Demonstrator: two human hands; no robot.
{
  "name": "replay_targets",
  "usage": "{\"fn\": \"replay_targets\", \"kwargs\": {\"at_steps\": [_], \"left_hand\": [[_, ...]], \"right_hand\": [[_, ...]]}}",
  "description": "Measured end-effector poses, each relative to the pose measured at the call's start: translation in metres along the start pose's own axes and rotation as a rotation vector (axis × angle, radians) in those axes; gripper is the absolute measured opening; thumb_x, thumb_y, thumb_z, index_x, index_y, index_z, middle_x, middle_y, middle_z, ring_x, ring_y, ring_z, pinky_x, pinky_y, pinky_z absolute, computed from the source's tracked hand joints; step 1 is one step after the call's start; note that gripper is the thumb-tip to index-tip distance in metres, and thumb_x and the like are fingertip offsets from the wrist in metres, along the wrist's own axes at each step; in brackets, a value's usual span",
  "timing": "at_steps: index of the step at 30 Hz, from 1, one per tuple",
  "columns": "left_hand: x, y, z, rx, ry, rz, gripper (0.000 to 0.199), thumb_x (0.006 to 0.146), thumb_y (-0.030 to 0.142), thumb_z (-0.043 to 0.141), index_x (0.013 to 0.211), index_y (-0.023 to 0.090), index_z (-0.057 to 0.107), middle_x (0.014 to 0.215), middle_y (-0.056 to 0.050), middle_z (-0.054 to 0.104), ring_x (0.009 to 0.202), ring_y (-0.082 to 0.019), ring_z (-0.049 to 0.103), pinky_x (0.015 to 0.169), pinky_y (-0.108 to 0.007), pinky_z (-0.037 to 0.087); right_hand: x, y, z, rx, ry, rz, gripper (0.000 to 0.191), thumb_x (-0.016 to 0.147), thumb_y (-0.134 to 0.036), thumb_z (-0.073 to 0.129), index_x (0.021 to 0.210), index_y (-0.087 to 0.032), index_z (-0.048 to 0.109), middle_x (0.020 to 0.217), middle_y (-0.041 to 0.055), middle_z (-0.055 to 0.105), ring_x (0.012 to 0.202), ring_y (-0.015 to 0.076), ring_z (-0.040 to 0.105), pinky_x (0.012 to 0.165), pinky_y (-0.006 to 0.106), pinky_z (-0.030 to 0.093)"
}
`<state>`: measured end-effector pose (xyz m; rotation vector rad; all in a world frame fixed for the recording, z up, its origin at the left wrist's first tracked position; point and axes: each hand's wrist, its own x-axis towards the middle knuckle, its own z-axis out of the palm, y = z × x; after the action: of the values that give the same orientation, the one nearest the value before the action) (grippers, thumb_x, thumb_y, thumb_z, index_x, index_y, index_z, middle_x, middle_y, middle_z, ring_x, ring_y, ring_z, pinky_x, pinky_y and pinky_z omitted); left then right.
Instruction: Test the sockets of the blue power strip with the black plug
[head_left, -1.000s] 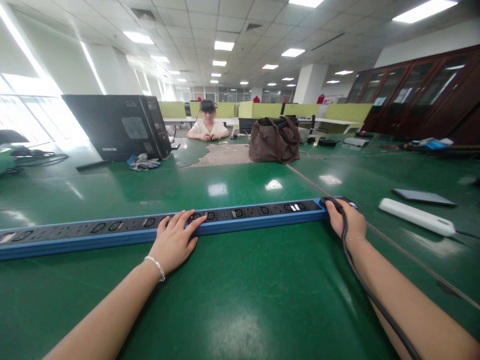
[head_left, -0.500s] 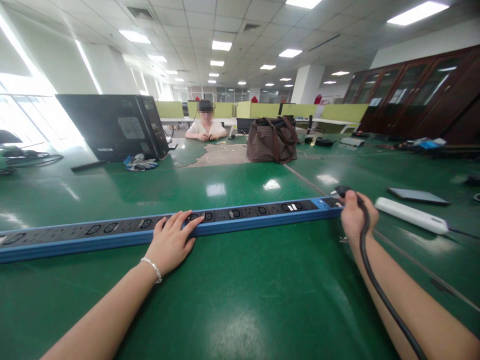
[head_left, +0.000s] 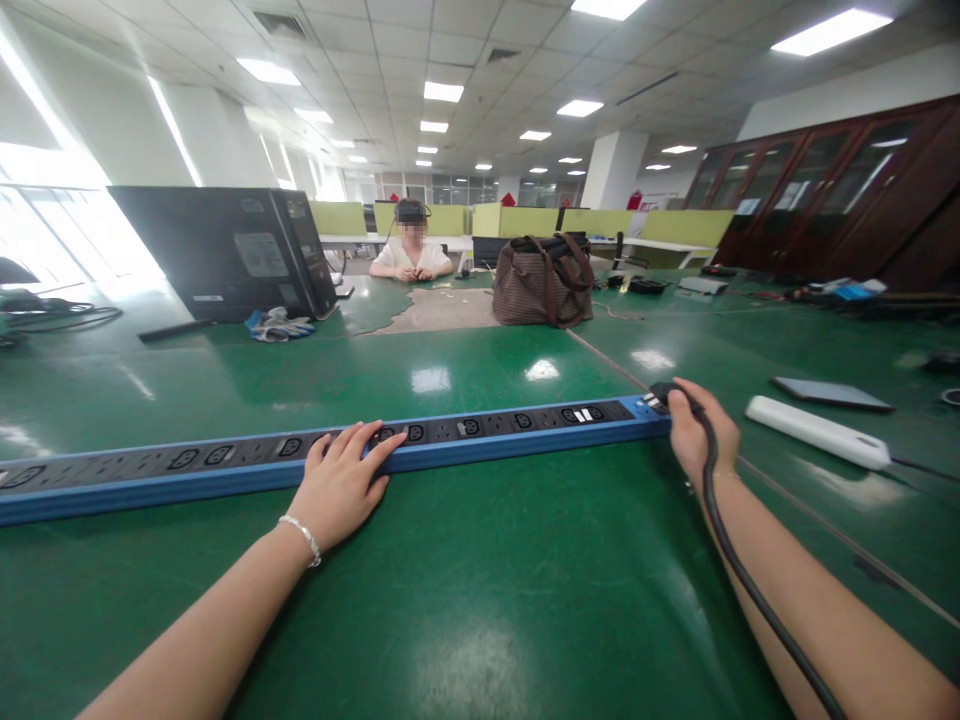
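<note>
Within the right grip (head_left: 705, 435), a black plug (head_left: 663, 390) is pinched, brought leftward since a moment ago, prongs (head_left: 651, 401) held near the end of the blue power strip (head_left: 487, 452). Farther left, the strip is touched by the spread left grip (head_left: 341, 482). Beyond both, a brown bag (head_left: 525, 288) is seen, contents hidden.

Blk PC case (head_left: 214, 255) far L, gloves (head_left: 279, 326) beside. Brn bag (head_left: 534, 290) far, person (head_left: 412, 258) farther. Wht bar (head_left: 816, 433) R, dk cabinets (head_left: 829, 195) far R.
</note>
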<state>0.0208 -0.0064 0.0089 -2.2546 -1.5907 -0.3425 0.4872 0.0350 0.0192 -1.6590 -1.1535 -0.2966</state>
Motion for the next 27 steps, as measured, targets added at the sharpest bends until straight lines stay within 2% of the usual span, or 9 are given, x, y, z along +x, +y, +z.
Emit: {"fn": "replay_targets", "kwargs": {"at_steps": [3, 7, 14, 20, 27], "left_hand": [[0.000, 0.000, 0.000, 0.001, 0.003, 0.002, 0.050, 0.083, 0.030, 0.044, 0.132, 0.036, 0.041, 0.137, -0.006, 0.045, 0.125, -0.027, 0.040, 0.101, -0.048, 0.026], [0.000, 0.000, 0.000, 0.003, -0.001, 0.002, 0.050, 0.083, 0.030, 0.044, 0.132, 0.036, 0.042, 0.137, -0.005, 0.045, 0.125, -0.026, 0.040, 0.101, -0.047, 0.025], [0.000, 0.000, 0.000, -0.007, -0.002, -0.003, 0.051, 0.083, 0.029, 0.044, 0.133, 0.036, 0.041, 0.137, -0.005, 0.045, 0.125, -0.027, 0.039, 0.101, -0.048, 0.025], [0.000, -0.001, 0.001, -0.020, -0.001, -0.008, 0.050, 0.083, 0.030, 0.044, 0.132, 0.037, 0.042, 0.137, -0.005, 0.045, 0.125, -0.026, 0.039, 0.102, -0.048, 0.025], [0.001, 0.001, -0.001, -0.023, -0.018, -0.016, 0.050, 0.083, 0.029, 0.044, 0.132, 0.036, 0.042, 0.137, -0.006, 0.044, 0.126, -0.027, 0.038, 0.102, -0.048, 0.024]], "right_hand": [[-0.004, -0.005, 0.006, -0.047, -0.122, -0.068, 0.040, 0.082, -0.047, 0.046, 0.108, -0.023, 0.065, 0.103, 0.0061, 0.067, 0.091, 0.0224, 0.062, 0.082, 0.034, 0.047], [-0.008, -0.007, 0.009, -0.098, -0.196, -0.097, 0.041, 0.081, -0.048, 0.047, 0.111, -0.026, 0.065, 0.102, 0.0058, 0.068, 0.087, 0.0229, 0.063, 0.075, 0.032, 0.048], [-0.008, -0.013, 0.009, -0.136, -0.234, -0.138, 0.041, 0.082, -0.048, 0.045, 0.111, -0.026, 0.064, 0.105, 0.0063, 0.068, 0.092, 0.0246, 0.063, 0.078, 0.035, 0.048], [-0.009, -0.020, 0.008, -0.196, -0.248, -0.150, 0.043, 0.083, -0.049, 0.044, 0.113, -0.026, 0.064, 0.100, 0.0076, 0.069, 0.087, 0.0259, 0.064, 0.073, 0.035, 0.049], [-0.009, -0.026, 0.005, -0.220, -0.279, -0.154, 0.042, 0.083, -0.047, 0.044, 0.114, -0.026, 0.063, 0.101, 0.0063, 0.069, 0.087, 0.0246, 0.064, 0.075, 0.034, 0.049]]}}
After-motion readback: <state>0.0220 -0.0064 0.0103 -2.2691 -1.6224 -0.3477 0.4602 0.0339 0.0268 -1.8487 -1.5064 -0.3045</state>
